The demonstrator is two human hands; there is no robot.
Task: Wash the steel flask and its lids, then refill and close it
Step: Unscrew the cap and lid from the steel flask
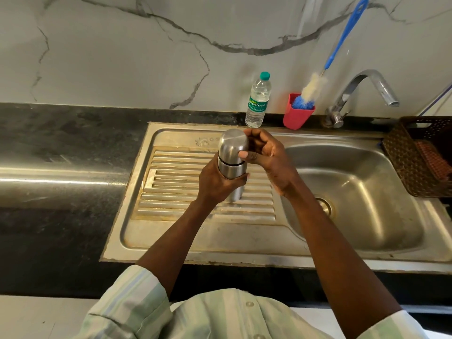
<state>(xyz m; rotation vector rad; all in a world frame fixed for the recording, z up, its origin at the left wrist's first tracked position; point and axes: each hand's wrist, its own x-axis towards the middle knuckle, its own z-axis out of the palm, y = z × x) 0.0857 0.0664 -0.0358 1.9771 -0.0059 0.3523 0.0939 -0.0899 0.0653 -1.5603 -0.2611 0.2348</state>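
Flask upright over sink drainboard, left of basin. Left hand wrapped round its body; right hand curled on its cap. Far side: bottle, red cup with brush, tap.

Steel flask, upright, outer lid on, over ribbed drainboard

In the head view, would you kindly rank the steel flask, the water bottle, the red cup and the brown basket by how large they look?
1. brown basket, cut off by the frame
2. steel flask, though nearer the camera
3. water bottle
4. red cup
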